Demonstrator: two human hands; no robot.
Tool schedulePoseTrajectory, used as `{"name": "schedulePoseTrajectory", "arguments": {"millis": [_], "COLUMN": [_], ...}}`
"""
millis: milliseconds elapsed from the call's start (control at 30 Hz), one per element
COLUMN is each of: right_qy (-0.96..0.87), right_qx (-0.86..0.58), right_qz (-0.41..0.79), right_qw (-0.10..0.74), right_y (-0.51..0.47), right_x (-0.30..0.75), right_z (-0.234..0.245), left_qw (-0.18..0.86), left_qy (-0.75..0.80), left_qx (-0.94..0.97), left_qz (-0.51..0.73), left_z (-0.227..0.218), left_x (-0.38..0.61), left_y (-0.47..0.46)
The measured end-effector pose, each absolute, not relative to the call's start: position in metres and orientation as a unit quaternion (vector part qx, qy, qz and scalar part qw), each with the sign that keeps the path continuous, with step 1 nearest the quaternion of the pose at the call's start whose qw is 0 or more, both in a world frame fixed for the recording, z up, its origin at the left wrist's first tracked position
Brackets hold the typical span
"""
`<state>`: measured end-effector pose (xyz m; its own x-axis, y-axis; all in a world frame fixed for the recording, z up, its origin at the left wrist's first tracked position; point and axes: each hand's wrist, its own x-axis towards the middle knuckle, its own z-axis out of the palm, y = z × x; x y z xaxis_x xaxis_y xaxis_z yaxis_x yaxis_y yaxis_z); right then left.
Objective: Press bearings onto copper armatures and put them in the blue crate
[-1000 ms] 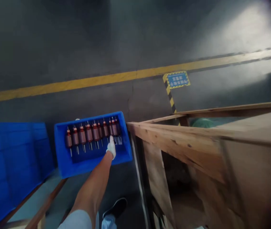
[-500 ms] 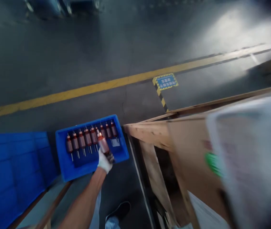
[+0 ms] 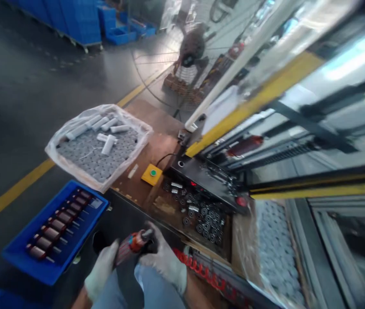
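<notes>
Left hand (image 3: pixel 101 274) and right hand (image 3: pixel 166 262) fingers grip the rotor (image 3: pixel 132 246), long axis slanting, shaft pointing up-right.

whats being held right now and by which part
A copper-wound rotor, held between both gloved hands: left hand at its lower end, right hand at the shaft end.

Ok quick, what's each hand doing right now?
Left hand: white-gloved, closed on one end of a copper-wound cylindrical metal rotor.
Right hand: white-gloved, closed on that rotor's other end.

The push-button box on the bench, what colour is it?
The box is yellow, its button green; head view.
</notes>
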<state>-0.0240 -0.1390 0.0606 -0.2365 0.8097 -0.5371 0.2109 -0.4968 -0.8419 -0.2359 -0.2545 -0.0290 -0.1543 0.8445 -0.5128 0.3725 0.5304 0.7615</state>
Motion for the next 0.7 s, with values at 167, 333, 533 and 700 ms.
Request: {"name": "schedulePoseTrajectory", "arguments": {"millis": [167, 333, 533, 700], "right_qy": [-0.24, -0.184, -0.108, -0.062], "right_qx": [-0.569, -0.652, -0.677, -0.647], "right_qz": [0.676, 0.539, 0.448, 0.477], "right_qw": [0.401, 0.5, 0.574, 0.592], "right_y": [-0.146, -0.139, -0.122, -0.088], "right_x": [0.036, 0.124, 0.14, 0.114], "right_z": [0.118, 0.115, 0.093, 0.081], "left_qw": [0.495, 0.353, 0.28, 0.327], "left_qy": [0.581, 0.643, 0.631, 0.612], "left_qx": [0.625, 0.679, 0.721, 0.719], "left_qz": [0.165, 0.017, -0.059, -0.051], "left_z": [0.016, 0.026, 0.0, -0.013], "left_x": [-0.123, -0.052, -0.046, -0.062], "left_y": [-0.156, -0.064, -0.044, -0.045]}}
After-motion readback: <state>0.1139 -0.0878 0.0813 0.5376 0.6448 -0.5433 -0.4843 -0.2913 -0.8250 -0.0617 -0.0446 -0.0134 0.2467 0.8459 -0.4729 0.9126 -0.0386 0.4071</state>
